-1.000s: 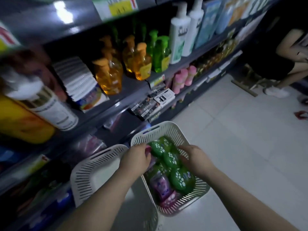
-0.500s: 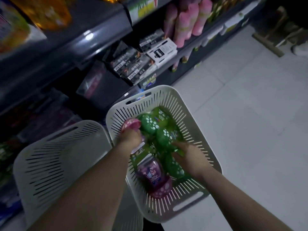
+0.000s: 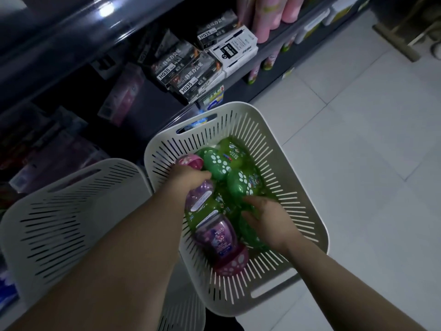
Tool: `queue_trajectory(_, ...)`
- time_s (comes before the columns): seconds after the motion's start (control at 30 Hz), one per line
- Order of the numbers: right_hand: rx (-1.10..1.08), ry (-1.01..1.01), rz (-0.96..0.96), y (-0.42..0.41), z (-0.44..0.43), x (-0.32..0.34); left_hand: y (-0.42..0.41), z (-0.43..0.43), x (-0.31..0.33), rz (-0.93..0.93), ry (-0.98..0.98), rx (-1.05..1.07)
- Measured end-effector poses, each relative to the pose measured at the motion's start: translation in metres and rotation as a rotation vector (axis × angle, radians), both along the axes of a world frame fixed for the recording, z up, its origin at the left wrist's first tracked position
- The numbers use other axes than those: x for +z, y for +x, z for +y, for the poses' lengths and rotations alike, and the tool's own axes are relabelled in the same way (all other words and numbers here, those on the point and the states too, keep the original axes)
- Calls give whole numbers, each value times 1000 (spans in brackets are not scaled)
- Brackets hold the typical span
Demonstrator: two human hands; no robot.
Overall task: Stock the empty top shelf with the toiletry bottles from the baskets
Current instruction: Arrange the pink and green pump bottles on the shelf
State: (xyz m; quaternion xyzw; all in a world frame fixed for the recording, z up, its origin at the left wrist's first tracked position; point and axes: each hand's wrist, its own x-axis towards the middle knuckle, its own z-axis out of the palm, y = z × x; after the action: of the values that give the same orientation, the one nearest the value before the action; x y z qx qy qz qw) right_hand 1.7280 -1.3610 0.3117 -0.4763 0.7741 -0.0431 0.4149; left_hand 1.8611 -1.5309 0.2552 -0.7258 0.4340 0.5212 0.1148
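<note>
We clench our left hand's fingers round the purple bottle in the basket for shelving, while our right hand's fingers spread over green bottles beneath them, grasp unclear.

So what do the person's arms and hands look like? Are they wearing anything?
Both forearms are bare, with no sleeves in view. The left hand and right hand have no gloves on. I can see no watch, bracelet or rings, though the light is dim.
</note>
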Motion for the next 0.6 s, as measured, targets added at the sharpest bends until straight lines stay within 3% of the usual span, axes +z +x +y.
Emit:
queue_trajectory(0.17,73,23,28,11,0,-7,-6,9,38,184,-61,38)
queue_trajectory(0.27,147,73,47,28,0,-10,5,17,66,354,-282,-58)
queue_trajectory(0.37,288,128,150,51,-6,-16,32,25,93,411,-452,-93)
queue_trajectory(0.5,403,187,341,69,-17,-26,63,39,120,460,-580,22)
queue_trajectory(0.6,396,253,295,71,-24,-26,78,49,133,501,-608,120)
